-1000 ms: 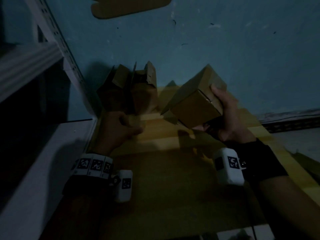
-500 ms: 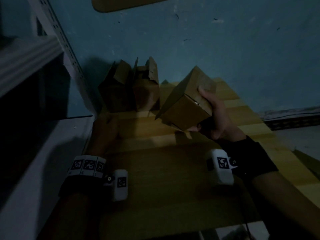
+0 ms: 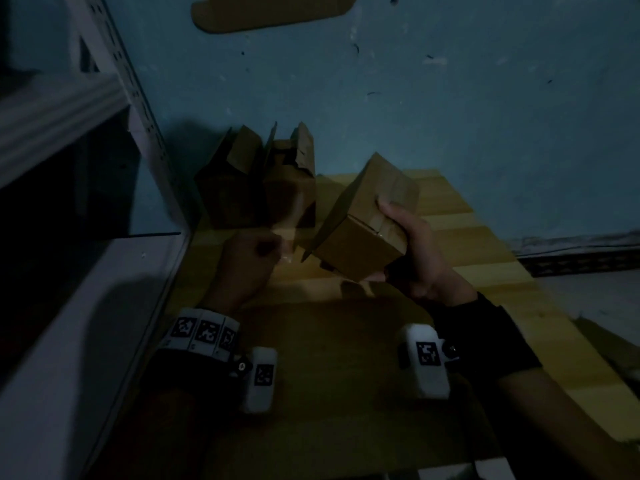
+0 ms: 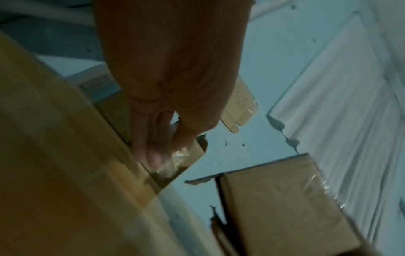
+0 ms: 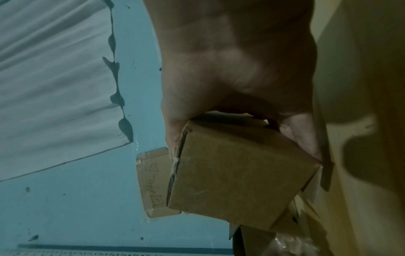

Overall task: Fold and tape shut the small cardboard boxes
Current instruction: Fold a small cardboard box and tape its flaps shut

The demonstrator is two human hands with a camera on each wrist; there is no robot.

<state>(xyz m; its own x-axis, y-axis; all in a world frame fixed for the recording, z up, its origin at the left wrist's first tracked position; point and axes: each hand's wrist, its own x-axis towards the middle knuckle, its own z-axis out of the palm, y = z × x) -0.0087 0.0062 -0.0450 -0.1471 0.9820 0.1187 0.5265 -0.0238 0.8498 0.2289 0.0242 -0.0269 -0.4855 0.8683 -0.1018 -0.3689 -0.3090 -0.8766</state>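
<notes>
A small closed cardboard box (image 3: 356,244) hangs tilted above the wooden table (image 3: 460,233), gripped by my right hand (image 3: 408,244) from its right side, fingers on top and thumb below. The right wrist view shows the same box (image 5: 236,176) with a taped seam along its left edge. My left hand (image 3: 263,251) sits just left of the box, fingers curled, pinching a strip of clear tape (image 3: 292,230) that rises faintly from it. In the left wrist view the fingertips (image 4: 153,155) press crinkled clear tape (image 4: 175,159), with the box (image 4: 280,204) close by.
Two boxes with raised flaps (image 3: 228,188) (image 3: 294,181) stand at the table's back left against the blue wall. A white metal shelf (image 3: 69,306) borders the left side. A flat cardboard piece (image 3: 273,12) is stuck high on the wall.
My left hand dropped toward the table's left edge, then came back up beside the box. My right hand shifted the box left and a little lower, toward the left hand.
</notes>
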